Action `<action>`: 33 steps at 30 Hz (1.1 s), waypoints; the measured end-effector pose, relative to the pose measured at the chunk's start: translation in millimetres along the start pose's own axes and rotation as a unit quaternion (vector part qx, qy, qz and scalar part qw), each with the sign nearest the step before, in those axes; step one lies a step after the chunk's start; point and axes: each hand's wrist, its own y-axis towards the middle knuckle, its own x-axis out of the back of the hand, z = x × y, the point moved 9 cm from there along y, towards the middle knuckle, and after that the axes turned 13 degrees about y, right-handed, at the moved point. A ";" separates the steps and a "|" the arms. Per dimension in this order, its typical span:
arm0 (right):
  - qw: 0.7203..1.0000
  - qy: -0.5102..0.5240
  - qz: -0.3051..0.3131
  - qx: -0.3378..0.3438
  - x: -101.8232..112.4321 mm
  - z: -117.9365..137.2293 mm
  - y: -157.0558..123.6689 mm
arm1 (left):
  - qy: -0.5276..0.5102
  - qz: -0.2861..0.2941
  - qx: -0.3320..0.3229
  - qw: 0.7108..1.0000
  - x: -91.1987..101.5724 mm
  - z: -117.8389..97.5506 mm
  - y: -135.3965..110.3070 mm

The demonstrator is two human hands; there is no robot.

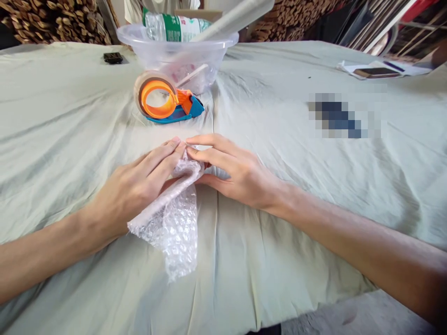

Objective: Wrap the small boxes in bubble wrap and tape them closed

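A piece of clear bubble wrap (179, 228) is bunched at its far end between my two hands, and a loose flap of it spreads toward me over the cloth. My left hand (146, 174) presses on the bunched part from the left, fingers together. From the right, my right hand (233, 172) grips the same end with its fingers bent over it and the thumb below. Whether anything lies inside the folds cannot be made out. Just beyond my hands stands an orange and blue tape dispenser (171, 100) with a roll of clear tape.
Behind the dispenser is a clear plastic basin (181, 53) with a green-labelled bottle (178, 28) and a white roll (237, 18) across it. A small black object (112, 57) lies left, a phone (377, 72) far right. Wrinkled pale green cloth (296, 260) covers the table.
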 end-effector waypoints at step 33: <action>0.992 0.074 -0.096 0.036 7.2 22.5 19.0 | -0.209 -0.206 0.164 0.942 14.6 47.0 14.2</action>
